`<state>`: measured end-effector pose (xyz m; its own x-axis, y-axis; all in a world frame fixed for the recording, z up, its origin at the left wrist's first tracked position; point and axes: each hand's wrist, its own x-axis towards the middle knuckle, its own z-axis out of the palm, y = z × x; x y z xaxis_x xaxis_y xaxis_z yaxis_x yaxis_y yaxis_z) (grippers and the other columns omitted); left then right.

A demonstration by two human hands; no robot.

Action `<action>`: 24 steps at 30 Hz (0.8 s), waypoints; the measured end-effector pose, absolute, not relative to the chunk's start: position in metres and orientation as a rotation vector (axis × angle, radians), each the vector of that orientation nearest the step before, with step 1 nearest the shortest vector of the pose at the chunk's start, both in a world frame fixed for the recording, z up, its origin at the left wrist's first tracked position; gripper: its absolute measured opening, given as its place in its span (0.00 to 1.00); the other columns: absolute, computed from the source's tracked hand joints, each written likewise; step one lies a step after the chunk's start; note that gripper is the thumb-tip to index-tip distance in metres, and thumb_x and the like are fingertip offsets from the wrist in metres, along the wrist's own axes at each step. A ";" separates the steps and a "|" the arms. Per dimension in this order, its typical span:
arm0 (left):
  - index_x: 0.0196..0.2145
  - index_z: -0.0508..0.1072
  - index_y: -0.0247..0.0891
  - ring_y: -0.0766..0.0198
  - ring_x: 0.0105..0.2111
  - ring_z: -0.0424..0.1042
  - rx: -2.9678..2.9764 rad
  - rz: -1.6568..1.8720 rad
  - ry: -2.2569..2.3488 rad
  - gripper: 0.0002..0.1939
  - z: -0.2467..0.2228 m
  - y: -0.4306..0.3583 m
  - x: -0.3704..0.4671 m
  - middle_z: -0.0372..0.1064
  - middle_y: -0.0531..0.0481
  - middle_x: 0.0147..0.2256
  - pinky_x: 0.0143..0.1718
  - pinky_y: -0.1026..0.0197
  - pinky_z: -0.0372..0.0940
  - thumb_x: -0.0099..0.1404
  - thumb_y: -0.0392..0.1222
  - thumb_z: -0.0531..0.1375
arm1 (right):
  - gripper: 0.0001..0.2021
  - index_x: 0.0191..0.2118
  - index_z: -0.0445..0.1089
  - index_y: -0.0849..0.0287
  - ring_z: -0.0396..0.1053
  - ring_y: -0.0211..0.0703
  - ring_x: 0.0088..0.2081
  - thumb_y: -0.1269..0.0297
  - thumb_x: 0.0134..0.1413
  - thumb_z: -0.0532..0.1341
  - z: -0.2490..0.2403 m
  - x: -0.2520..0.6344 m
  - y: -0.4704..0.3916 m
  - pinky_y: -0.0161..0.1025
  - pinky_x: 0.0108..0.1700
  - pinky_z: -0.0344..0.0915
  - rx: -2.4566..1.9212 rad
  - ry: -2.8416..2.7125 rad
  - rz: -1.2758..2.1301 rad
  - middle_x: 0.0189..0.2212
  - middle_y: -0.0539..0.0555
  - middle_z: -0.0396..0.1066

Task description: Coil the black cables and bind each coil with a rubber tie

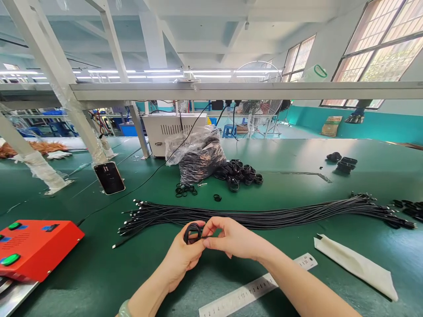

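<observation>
My left hand (pixel 183 254) is closed around a small coil of black cable (pixel 192 233), the loops standing up between thumb and fingers. Right beside it, my right hand (pixel 228 240) pinches at the coil's right side with thumb and forefinger; what exactly sits between those fingertips is too small to make out. Behind both hands a long bundle of straight black cables (pixel 251 218) lies across the green table. Under my right forearm is a steel ruler (pixel 244 297). A single black coil piece (pixel 217 197) rests beyond the bundle.
A red box with green buttons (pixel 42 246) stands at the left. Farther back are coiled cables (pixel 238 171), a plastic bag (pixel 201 156), black rings (pixel 186 189) and a phone (pixel 109 178) leaning by a post. A whitish wrapped strip (pixel 357 266) lies at right. A metal rail (pixel 231 91) crosses above.
</observation>
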<state>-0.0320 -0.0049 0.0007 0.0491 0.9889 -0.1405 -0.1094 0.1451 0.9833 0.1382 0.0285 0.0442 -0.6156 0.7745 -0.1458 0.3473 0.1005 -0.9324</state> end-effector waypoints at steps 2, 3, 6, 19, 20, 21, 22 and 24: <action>0.51 0.66 0.40 0.79 0.14 0.45 1.010 1.090 1.088 0.29 0.007 -0.007 -0.035 0.58 0.62 0.22 0.14 0.70 0.37 0.51 0.42 0.67 | 0.13 0.38 0.68 0.59 0.57 0.26 0.20 0.59 0.50 0.66 0.041 0.140 0.035 0.29 0.20 0.55 -0.976 -1.932 1.677 0.35 0.48 0.68; 0.54 0.65 0.40 0.79 0.14 0.45 0.989 1.066 1.045 0.32 0.010 -0.008 -0.037 0.57 0.62 0.22 0.14 0.70 0.38 0.51 0.41 0.68 | 0.14 0.38 0.68 0.59 0.57 0.26 0.20 0.57 0.49 0.67 0.039 0.140 0.037 0.28 0.20 0.54 -0.919 -1.887 1.750 0.34 0.47 0.68; 0.54 0.66 0.41 0.78 0.15 0.47 0.929 1.018 0.941 0.32 0.014 -0.008 -0.043 0.55 0.63 0.22 0.14 0.71 0.39 0.52 0.38 0.68 | 0.15 0.40 0.68 0.59 0.58 0.26 0.17 0.53 0.52 0.64 0.038 0.140 0.040 0.28 0.19 0.51 -0.843 -1.735 1.932 0.29 0.46 0.67; 0.33 0.73 0.33 0.71 0.21 0.67 0.933 0.802 0.918 0.14 0.007 -0.012 -0.039 0.69 0.51 0.27 0.18 0.69 0.62 0.52 0.42 0.70 | 0.19 0.25 0.70 0.62 0.53 0.30 0.19 0.50 0.41 0.71 0.032 0.128 0.030 0.33 0.23 0.44 -0.981 -1.496 1.912 0.16 0.45 0.62; 0.36 0.73 0.35 0.68 0.25 0.70 0.950 0.831 0.937 0.16 0.006 -0.012 -0.038 0.70 0.49 0.31 0.22 0.68 0.65 0.50 0.41 0.71 | 0.19 0.24 0.69 0.61 0.52 0.29 0.19 0.51 0.40 0.72 0.031 0.127 0.029 0.33 0.23 0.44 -1.000 -1.463 1.904 0.16 0.44 0.61; 0.40 0.73 0.36 0.66 0.28 0.71 0.981 0.879 0.964 0.21 0.005 -0.011 -0.037 0.71 0.48 0.35 0.25 0.66 0.67 0.48 0.39 0.71 | 0.19 0.22 0.67 0.61 0.50 0.28 0.18 0.51 0.39 0.72 0.030 0.126 0.029 0.33 0.22 0.43 -1.016 -1.418 1.895 0.15 0.44 0.60; 0.46 0.71 0.39 0.64 0.31 0.72 1.025 0.943 0.998 0.27 0.004 -0.010 -0.036 0.71 0.49 0.38 0.27 0.65 0.68 0.47 0.37 0.72 | 0.20 0.21 0.66 0.61 0.48 0.28 0.18 0.51 0.38 0.72 0.029 0.125 0.029 0.33 0.22 0.41 -1.021 -1.366 1.890 0.15 0.43 0.58; 0.55 0.65 0.47 0.62 0.35 0.72 1.136 1.068 1.061 0.38 0.003 -0.010 -0.035 0.71 0.50 0.41 0.32 0.63 0.69 0.47 0.34 0.71 | 0.22 0.21 0.63 0.60 0.44 0.28 0.17 0.49 0.39 0.71 0.027 0.124 0.029 0.33 0.22 0.38 -1.015 -1.258 1.885 0.14 0.41 0.52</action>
<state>-0.0348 -0.0100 0.0032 0.1658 0.9822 -0.0880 -0.0942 0.1046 0.9900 0.1237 0.0290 0.0268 -0.4917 0.8353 -0.2459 -0.0933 -0.3314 -0.9389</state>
